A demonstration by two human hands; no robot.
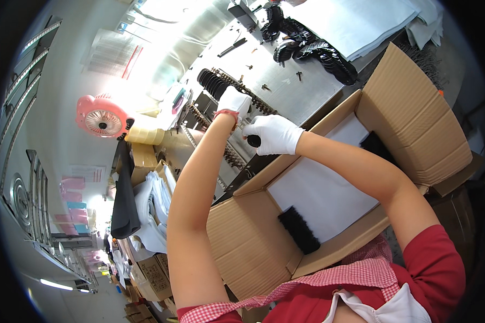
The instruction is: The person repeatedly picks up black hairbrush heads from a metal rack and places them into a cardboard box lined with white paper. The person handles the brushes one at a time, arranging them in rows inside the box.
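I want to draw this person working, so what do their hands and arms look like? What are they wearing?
Both hands wear plain white fabric gloves: the left hand and the right hand. The left glove has a red cuff band at the wrist. Both forearms are bare. A short red sleeve covers the right upper arm, and a red-and-white checked apron edge lies across the chest.

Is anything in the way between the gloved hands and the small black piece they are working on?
Nothing visible. The right hand already touches the small black piece, and the left hand rests just beyond it on the toothed rack lying on the metal table.
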